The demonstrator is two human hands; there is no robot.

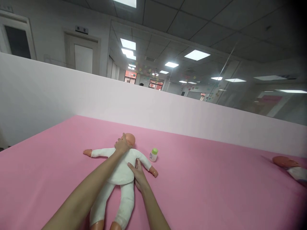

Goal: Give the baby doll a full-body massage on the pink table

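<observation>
left hand (123, 144) lies open on the head of a baby doll (121, 171) — right hand (137, 174) open on its belly, green-capped bottle (153, 154) just beside.

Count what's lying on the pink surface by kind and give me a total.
Dolls: 2 (a doll in white clothes under the left hand and right hand, and a second doll cut off at the right edge)
Bottles: 1 (a small bottle with a green cap)
Total: 3
</observation>
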